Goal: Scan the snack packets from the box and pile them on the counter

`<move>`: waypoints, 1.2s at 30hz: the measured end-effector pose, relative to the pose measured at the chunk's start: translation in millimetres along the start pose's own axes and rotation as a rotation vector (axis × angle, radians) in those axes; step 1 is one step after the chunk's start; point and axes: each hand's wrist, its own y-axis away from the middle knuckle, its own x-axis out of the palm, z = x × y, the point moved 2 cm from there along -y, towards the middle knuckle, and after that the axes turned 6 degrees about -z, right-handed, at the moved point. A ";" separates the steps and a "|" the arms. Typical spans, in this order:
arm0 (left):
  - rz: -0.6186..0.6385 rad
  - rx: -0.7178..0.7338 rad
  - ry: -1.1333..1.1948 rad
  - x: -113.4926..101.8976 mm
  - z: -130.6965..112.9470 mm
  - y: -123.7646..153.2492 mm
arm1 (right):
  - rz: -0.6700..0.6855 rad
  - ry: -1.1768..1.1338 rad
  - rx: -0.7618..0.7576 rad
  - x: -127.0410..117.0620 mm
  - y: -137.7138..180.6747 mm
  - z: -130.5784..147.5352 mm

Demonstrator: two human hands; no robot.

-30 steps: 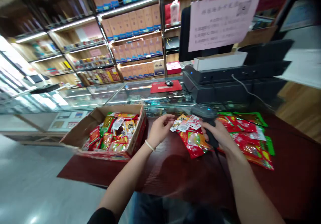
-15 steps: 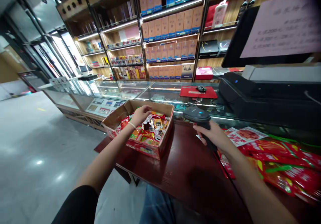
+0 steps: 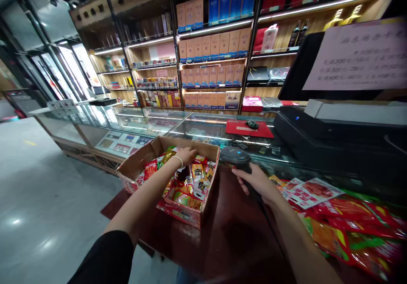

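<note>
Resting on the snack packets inside the cardboard box, the left hand is curled over them, packets right underneath, but can't tell if its grip has actually caught one. Meanwhile the right hand has its grip clenched round the barcode scanner, off to the right, outside the box.

At centre frame the left grip lies on snack packets in the cardboard box (whether it clasps one is unclear). Just right, the right grip wraps a black scanner above the dark red desk; red bags lie at lower right.
</note>
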 end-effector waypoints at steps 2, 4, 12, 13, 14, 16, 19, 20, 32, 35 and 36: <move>0.108 0.053 -0.199 8.2 0.5 0.5 | 0.002 -0.008 0.005 -4.1 -2.0 -2.5; 0.160 0.074 -0.310 11.6 -1.4 2.3 | -0.001 -0.031 -0.008 -7.9 -3.1 -2.8; 0.129 0.096 -0.272 -18.9 -32.6 14.0 | -0.025 -0.081 -0.053 -18.2 7.2 10.3; 0.086 0.072 -0.223 -25.6 -37.4 16.1 | -0.036 -0.092 -0.057 -20.5 9.6 12.0; 0.036 0.044 -0.147 -32.0 -42.8 18.5 | -0.050 -0.102 -0.062 -23.2 12.2 13.5; -0.036 -0.001 0.065 -41.1 -55.8 24.0 | -0.076 -0.124 -0.081 -29.6 18.0 15.5; -0.031 -0.040 0.403 -42.7 -81.9 32.7 | -0.108 -0.142 -0.117 -41.7 29.1 15.3; -0.025 -0.070 0.514 -40.7 -91.8 35.5 | -0.122 -0.141 -0.125 -46.6 33.9 14.5; 0.014 -0.437 1.551 8.1 -227.8 50.7 | -0.374 -0.088 -0.130 -112.6 117.0 11.9; 0.009 -0.476 1.624 25.1 -255.6 57.6 | -0.428 -0.052 -0.118 -124.1 135.4 10.4; -0.005 -0.495 1.641 31.2 -262.6 60.2 | -0.446 -0.041 -0.109 -127.2 141.1 8.9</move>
